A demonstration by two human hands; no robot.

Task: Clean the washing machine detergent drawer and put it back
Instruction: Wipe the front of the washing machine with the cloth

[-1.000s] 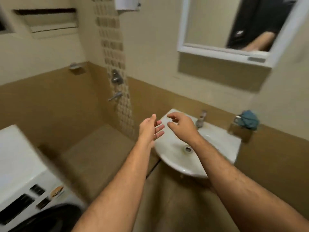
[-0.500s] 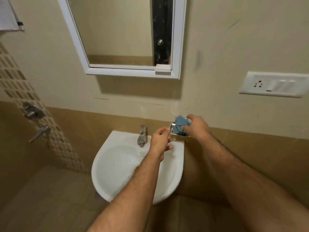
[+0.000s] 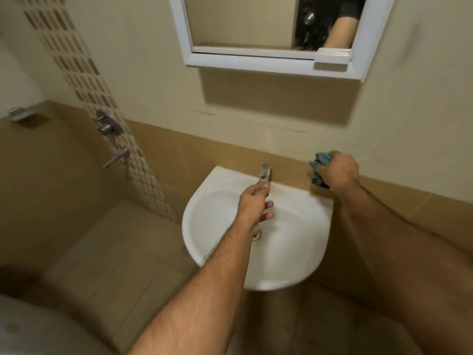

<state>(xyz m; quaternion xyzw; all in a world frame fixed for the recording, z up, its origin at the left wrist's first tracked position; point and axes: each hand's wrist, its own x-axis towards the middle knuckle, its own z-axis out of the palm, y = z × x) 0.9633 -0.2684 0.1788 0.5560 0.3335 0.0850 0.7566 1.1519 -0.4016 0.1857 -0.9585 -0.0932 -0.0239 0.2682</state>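
Observation:
My right hand [image 3: 337, 170] is closed around a crumpled blue cloth [image 3: 321, 159], held just above a small metal holder [image 3: 318, 182] on the wall ledge to the right of the basin. My left hand [image 3: 253, 204] reaches over the white wash basin [image 3: 302, 257]. Its thumb and forefinger pinch the lower end of the steel tap [image 3: 265, 172], and the other fingers are spread. No water is visibly running. The detergent drawer is not in view.
A white-framed mirror [image 3: 271, 58] hangs above the basin. Shower valves [image 3: 108, 124] and a lever tap [image 3: 116, 156] sit on the left wall by a mosaic tile strip. A blurred pale curved surface [image 3: 28, 329] fills the bottom left corner. Tiled floor lies left of the basin.
My right hand has closed on the blue cloth and raised it off the holder. My left hand has moved from beside the cloth to the tap. The view has shifted slightly.

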